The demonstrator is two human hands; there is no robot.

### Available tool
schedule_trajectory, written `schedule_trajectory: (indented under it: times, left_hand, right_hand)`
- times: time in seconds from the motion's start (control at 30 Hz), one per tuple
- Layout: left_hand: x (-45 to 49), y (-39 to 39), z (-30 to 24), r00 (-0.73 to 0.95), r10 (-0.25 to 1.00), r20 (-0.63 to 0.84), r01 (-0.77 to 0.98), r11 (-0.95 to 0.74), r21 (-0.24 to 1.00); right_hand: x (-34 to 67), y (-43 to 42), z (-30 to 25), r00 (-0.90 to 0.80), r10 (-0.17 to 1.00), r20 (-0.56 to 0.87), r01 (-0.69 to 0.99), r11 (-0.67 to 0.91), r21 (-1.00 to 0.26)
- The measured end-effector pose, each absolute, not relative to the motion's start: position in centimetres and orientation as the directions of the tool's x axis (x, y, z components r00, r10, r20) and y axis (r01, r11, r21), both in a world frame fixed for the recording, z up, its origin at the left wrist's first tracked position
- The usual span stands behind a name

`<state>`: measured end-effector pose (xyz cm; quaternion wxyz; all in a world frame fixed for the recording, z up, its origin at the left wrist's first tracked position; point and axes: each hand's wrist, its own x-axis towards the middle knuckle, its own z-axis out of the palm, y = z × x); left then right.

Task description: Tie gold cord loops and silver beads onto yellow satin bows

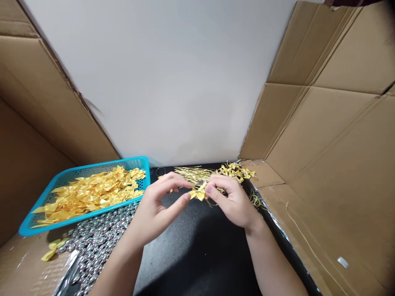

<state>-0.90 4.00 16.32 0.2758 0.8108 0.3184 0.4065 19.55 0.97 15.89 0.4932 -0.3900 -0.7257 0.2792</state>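
A small yellow ribbon bow (199, 194) is held up between my two hands, above the dark work surface (191, 246). My right hand (230, 199) pinches its right side between thumb and curled index finger. At the bow's left end, the thumb and index finger of my left hand (163, 201) close in from either side, their tips at the ribbon. Thin gold cord (211, 202) shows below the right fingertips; how it joins the bow is hidden. Just behind the hands lies a bundle of straight gold cords (194, 173).
To the left, a blue plastic basket (147, 168) holds many yellow ribbon bows (95, 191). Silver beads (101, 234) are spread before it, beside a loose bow (52, 248). Bows with cords (236, 170) are heaped back right. Cardboard walls (327, 135) enclose the sides.
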Motion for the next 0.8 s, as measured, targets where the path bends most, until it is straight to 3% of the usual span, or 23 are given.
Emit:
schedule_trajectory:
  times: [0.27,0.43,0.63,0.8]
  left_hand:
    - [-1.1,4.3,16.4,0.562,0.763,0.318,0.354,-0.57,0.742]
    - [-1.5,4.4,16.6,0.475,0.834,0.28,0.428,-0.497,0.755]
    - [-2.5,5.1,16.6,0.324,0.88,0.348,0.529,-0.473,0.704]
    - [-3.5,5.7,16.2,0.249,0.925,0.286,0.413,-0.369,0.833]
  right_hand:
    - [19.5,1.3,16.0,-0.269,0.824,0.498,0.288,0.562,-0.775]
    - [19.8,1.4,16.0,-0.276,0.84,0.468,0.388,0.543,-0.745]
    - [20.5,1.6,15.9,-0.277,0.841,0.465,0.458,0.541,-0.705]
    - [20.6,1.9,15.6,-0.29,0.86,0.42,0.463,0.51,-0.725]
